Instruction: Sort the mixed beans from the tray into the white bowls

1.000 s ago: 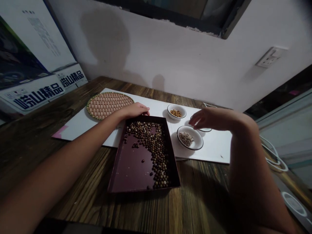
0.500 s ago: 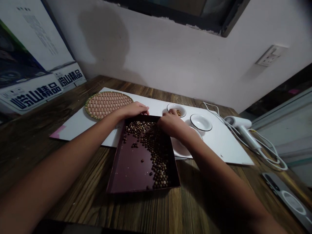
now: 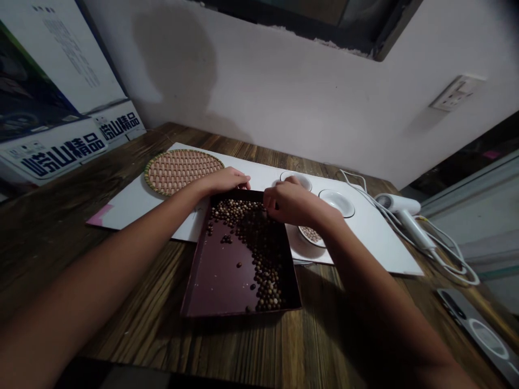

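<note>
A dark maroon shallow box (image 3: pixel 221 275) sits on the table in front of me. Many round brown and tan beads (image 3: pixel 267 283) lie along its far side and right side, with a few loose ones in the middle. My left hand (image 3: pixel 231 179) is closed at the box's far left rim, fingers curled over the edge. Above the far right corner is my right hand (image 3: pixel 290 200), its fingers curled in a pinch; whatever they hold is hidden. A white bowl (image 3: pixel 302 178) stands just behind it, partly covered. Below the right wrist shows another bowl of pale beads (image 3: pixel 310 233).
A third white bowl (image 3: pixel 337 202) and a round woven tray (image 3: pixel 178 170) rest on a white board (image 3: pixel 381 248). To the right are a white hair dryer (image 3: pixel 405 210) with its cord and a phone (image 3: pixel 478 327). Printed cartons (image 3: pixel 65 146) stand at left.
My right hand has risen a little from the beads at the box's far right corner, uncovering the bowl of pale beads. My left hand stays at the rim. The view shifted slightly.
</note>
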Action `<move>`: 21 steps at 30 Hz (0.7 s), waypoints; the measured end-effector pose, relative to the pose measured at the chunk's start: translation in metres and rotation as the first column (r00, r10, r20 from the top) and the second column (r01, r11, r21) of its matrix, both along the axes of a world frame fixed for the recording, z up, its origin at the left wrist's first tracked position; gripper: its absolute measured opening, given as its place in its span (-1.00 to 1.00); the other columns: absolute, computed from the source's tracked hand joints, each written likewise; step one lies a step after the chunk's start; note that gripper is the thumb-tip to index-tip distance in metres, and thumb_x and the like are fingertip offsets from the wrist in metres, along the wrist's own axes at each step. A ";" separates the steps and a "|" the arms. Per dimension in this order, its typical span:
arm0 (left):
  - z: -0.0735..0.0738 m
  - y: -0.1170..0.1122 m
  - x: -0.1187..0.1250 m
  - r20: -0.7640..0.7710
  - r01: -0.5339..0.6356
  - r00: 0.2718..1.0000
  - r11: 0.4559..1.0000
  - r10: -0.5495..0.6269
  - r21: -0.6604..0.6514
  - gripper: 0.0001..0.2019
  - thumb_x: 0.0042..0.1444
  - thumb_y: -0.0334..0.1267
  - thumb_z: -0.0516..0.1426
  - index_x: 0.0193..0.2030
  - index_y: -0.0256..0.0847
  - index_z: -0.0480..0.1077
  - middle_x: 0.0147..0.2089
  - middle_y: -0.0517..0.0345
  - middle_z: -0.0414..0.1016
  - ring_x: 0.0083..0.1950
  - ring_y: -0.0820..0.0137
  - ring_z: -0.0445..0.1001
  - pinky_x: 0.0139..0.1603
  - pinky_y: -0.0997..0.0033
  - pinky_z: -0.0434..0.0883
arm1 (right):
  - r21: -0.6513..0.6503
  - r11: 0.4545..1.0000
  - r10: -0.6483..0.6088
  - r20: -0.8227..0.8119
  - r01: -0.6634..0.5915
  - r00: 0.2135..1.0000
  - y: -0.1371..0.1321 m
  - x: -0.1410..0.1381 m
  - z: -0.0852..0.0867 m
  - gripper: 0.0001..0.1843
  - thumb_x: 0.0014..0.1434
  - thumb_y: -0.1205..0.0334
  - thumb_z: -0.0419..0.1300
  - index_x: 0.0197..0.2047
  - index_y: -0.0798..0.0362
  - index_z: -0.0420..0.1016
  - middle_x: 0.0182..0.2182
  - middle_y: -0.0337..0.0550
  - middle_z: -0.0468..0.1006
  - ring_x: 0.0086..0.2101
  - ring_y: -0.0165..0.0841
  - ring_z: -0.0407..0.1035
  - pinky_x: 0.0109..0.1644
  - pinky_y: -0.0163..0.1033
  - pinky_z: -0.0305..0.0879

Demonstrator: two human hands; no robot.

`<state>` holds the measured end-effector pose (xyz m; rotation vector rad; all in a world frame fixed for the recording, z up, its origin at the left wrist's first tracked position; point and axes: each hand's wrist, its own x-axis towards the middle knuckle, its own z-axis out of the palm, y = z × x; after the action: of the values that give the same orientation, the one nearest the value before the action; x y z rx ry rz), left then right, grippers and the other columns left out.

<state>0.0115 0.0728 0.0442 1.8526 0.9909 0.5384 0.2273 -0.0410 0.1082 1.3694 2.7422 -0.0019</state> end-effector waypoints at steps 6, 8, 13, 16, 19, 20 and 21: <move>-0.001 0.002 0.001 -0.019 -0.001 1.000 1.000 0.001 0.024 -0.62 0.23 0.02 0.16 -0.32 -0.26 0.63 -0.33 -0.01 0.58 -0.29 0.29 0.41 -0.13 0.23 0.27 | -0.088 0.996 0.035 0.093 -0.027 0.995 -0.007 0.001 0.007 -0.82 0.15 0.43 0.17 -0.34 0.02 0.59 -0.42 -0.23 0.62 -0.45 -0.38 0.24 0.06 -0.07 0.01; -0.002 0.002 0.000 -0.010 0.005 1.000 1.000 -0.005 0.020 -0.63 0.23 0.01 0.16 -0.32 -0.25 0.63 -0.33 -0.01 0.58 -0.30 0.29 0.41 -0.14 0.23 0.27 | -0.064 0.997 0.049 0.141 -0.040 0.989 -0.005 -0.003 0.000 -0.82 0.13 0.44 0.18 -0.36 0.03 0.58 -0.42 -0.20 0.61 -0.46 -0.37 0.22 0.05 -0.04 0.01; -0.002 0.002 0.000 -0.010 0.009 1.000 1.000 -0.008 0.012 -0.64 0.23 0.01 0.17 -0.31 -0.24 0.64 -0.31 -0.02 0.59 -0.30 0.29 0.41 -0.14 0.24 0.28 | -0.088 0.995 0.060 0.218 -0.041 0.974 -0.004 -0.011 -0.013 -0.79 0.14 0.46 0.16 -0.36 0.05 0.61 -0.39 -0.09 0.62 -0.43 -0.34 0.26 0.00 -0.02 0.03; -0.002 0.002 0.000 -0.011 0.007 1.000 1.000 -0.007 0.011 -0.64 0.23 0.00 0.17 -0.29 -0.26 0.63 -0.31 -0.02 0.59 -0.29 0.29 0.42 -0.13 0.24 0.28 | -0.061 0.997 0.050 0.233 -0.037 0.971 -0.003 -0.013 -0.017 -0.79 0.17 0.43 0.15 -0.33 0.05 0.62 -0.38 -0.09 0.62 -0.42 -0.34 0.27 -0.02 -0.04 0.04; -0.002 0.003 0.001 -0.007 0.007 1.000 1.000 -0.007 0.028 -0.64 0.22 0.00 0.16 -0.31 -0.26 0.63 -0.32 -0.03 0.59 -0.28 0.29 0.42 -0.12 0.24 0.29 | -0.042 0.998 0.056 0.227 -0.048 0.972 0.000 -0.012 -0.022 -0.80 0.18 0.42 0.15 -0.33 0.04 0.60 -0.36 -0.10 0.64 -0.40 -0.33 0.29 -0.05 -0.05 0.05; -0.003 0.003 0.001 -0.007 0.010 1.000 1.000 -0.009 0.029 -0.64 0.22 0.00 0.16 -0.31 -0.26 0.63 -0.32 -0.03 0.59 -0.28 0.29 0.42 -0.12 0.24 0.29 | -0.044 0.998 0.061 0.223 -0.053 0.973 0.001 -0.012 -0.023 -0.80 0.17 0.43 0.15 -0.34 0.04 0.59 -0.36 -0.09 0.64 -0.40 -0.32 0.31 -0.05 -0.05 0.05; -0.003 0.003 0.001 -0.008 0.012 1.000 1.000 -0.012 0.029 -0.64 0.22 0.00 0.16 -0.32 -0.25 0.63 -0.31 -0.03 0.59 -0.28 0.29 0.42 -0.12 0.24 0.29 | -0.050 0.997 0.066 0.214 -0.057 0.975 0.002 -0.011 -0.023 -0.80 0.15 0.44 0.15 -0.35 0.04 0.59 -0.35 -0.09 0.65 -0.39 -0.32 0.32 -0.05 -0.06 0.05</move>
<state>0.0124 0.0758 0.0416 1.8865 0.9811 0.5417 0.2162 -0.0394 0.0847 1.1957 2.5871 0.0855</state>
